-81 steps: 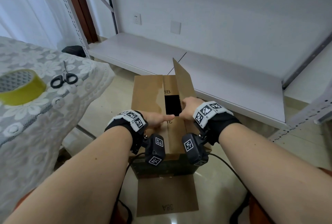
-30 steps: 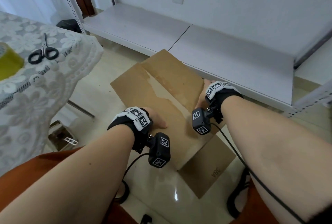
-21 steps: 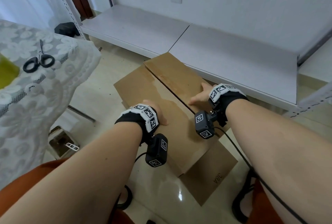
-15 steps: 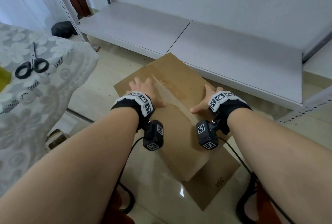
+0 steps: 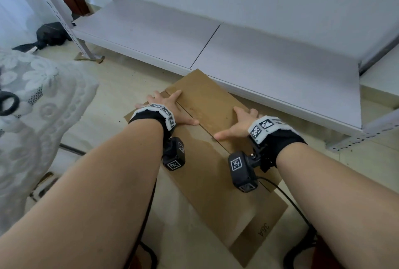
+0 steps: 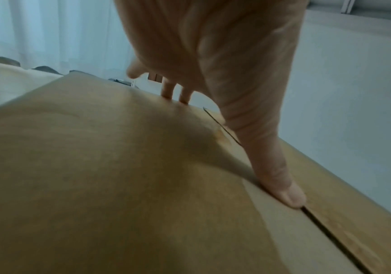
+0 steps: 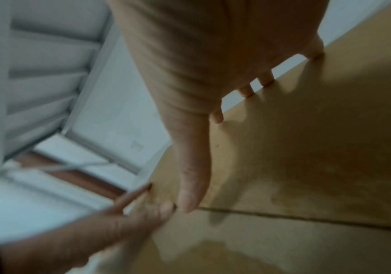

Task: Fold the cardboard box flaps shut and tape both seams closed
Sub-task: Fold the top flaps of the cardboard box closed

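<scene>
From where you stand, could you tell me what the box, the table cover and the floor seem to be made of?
The box looks like plain brown cardboard: matte, with cut flap edges meeting at a seam and a darker stain. The table cover appears to be white lace fabric, with a flower pattern and see-through mesh. The floor is probably glazed tile, pale and smooth, though no joint shows clearly.

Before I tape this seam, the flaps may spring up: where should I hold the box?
Press flat from above, one palm on each top flap beside the seam, as the left hand and right hand do now. The cardboard box top lies level, offering nothing to grip.
</scene>
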`<state>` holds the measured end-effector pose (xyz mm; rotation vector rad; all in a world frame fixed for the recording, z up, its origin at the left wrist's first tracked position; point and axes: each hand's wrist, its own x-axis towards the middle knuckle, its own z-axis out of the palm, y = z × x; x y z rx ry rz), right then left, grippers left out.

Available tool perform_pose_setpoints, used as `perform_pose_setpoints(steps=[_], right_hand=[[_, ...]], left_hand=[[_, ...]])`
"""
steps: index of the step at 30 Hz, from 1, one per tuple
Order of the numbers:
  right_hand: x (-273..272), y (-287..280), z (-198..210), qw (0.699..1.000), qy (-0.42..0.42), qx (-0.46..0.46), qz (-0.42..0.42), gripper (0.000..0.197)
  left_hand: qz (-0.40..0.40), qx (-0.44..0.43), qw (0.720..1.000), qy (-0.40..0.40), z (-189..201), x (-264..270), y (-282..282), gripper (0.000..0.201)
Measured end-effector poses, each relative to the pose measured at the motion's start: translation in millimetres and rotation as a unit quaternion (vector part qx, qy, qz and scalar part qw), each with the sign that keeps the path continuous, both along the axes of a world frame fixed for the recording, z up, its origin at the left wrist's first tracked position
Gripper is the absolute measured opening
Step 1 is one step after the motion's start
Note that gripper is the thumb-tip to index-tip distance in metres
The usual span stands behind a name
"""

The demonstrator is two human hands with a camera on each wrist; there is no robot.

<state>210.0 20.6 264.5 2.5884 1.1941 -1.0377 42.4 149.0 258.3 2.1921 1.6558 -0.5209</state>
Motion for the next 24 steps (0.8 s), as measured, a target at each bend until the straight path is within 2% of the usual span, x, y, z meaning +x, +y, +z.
perform_pose_setpoints(steps=[3,8,10,13,16,17,21,24], right_hand=[[-17,-4,-8,0.995,-0.057,0.003,0.079,0.132],[-2,-9,0,0.988,-0.097,0.012,0.122,0.148],[2,-12,11,0.981,-0.14,0.013,0.134,0.144],[2,-22,20,0.978,-0.153,0.019,0.144,0.118],[-7,-35,22,0.987,-0.09,0.008,0.132,0.07],[-11,-39,21,0.989,-0.079,0.004,0.128,0.059],[-31,-45,20,0.988,-0.089,0.002,0.128,0.052],[-49,-39,23,0.987,-0.113,0.008,0.116,0.033]], left_hand=[[0.017,0.008,1.0,0.003,1,-1,-2,0.123],[0.063,0.016,0.997,-0.029,0,-6,-30,0.112],[0.074,0.025,0.996,-0.031,0,-4,-44,0.105],[0.082,0.014,0.996,-0.03,-1,1,-62,0.097],[0.076,-0.014,0.997,-0.015,1,-3,-76,0.094],[0.075,-0.023,0.997,-0.009,1,-7,-79,0.094],[0.098,-0.058,0.993,-0.04,5,-26,-82,0.095],[0.092,-0.081,0.991,-0.05,11,-34,-81,0.093]])
